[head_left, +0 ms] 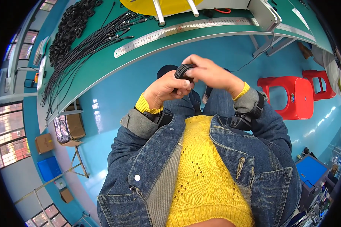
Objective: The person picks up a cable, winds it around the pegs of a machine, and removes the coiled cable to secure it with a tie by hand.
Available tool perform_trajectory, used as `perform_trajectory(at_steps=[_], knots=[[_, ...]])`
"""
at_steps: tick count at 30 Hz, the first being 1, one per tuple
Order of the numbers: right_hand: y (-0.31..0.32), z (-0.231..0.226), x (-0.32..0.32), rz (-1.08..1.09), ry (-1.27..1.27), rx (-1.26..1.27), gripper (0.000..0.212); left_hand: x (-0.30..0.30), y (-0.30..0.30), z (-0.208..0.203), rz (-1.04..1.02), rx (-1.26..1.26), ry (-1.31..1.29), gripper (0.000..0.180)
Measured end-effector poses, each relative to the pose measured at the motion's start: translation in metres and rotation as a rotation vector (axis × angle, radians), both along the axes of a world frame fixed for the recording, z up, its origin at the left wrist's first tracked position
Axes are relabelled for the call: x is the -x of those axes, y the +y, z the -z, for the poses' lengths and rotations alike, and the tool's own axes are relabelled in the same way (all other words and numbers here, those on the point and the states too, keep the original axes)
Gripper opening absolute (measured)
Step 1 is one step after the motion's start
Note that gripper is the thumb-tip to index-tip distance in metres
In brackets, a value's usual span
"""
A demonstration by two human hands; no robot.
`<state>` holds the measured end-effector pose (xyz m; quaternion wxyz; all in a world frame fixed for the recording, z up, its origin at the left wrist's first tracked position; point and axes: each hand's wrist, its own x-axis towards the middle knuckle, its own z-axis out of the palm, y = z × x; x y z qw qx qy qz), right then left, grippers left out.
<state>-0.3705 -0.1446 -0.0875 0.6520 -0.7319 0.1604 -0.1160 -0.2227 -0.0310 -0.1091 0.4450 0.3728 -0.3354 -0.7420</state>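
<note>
A coiled black cable [184, 71] is held between my two hands, in front of my body and short of the table edge. My left hand [166, 86] grips the coil from the left, its thumb pressed against the loops. From the right, my right hand [209, 73] curls its fingers over the top and side of the same coil. Its fingertips are partly hidden behind the loops. On the green table to the left lie long loose black cables [88, 49], spread in a bundle. Beyond them is a heap of coiled black cables [70, 32].
A long steel ruler [185, 28] runs along the front of the green table [102, 70]. A yellow round piece with metal rods [159, 6] stands behind it. Red stools [291, 96] are at the right. Cardboard boxes [75, 126] and a blue bin [49, 168] are at lower left.
</note>
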Motion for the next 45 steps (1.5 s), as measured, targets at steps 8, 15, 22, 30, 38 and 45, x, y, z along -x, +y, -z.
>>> perform_trajectory(at_steps=[8,15,22,30,38,45], knots=[[-0.006,-0.012,-0.01,0.023,0.233,0.557,0.055,0.012,-0.001,-0.008,-0.153,-0.254,0.068,0.057],[-0.002,-0.007,-0.015,0.04,0.23,0.424,0.053,0.02,-0.001,-0.006,-0.159,-0.035,-0.496,0.043],[0.01,0.021,-0.016,0.158,0.099,0.866,0.047,0.03,-0.006,0.014,-0.221,0.329,-0.859,0.026],[-0.004,0.008,-0.013,0.032,0.212,0.367,0.045,0.004,-0.002,0.03,-0.03,-0.234,0.043,0.036],[-0.007,0.01,-0.013,0.041,0.228,0.302,0.045,0.006,0.002,0.032,-0.1,-0.183,0.736,0.042],[-0.013,0.025,-0.025,0.008,-0.1,0.602,0.039,-0.001,0.011,0.021,-0.109,-0.21,0.294,0.04]])
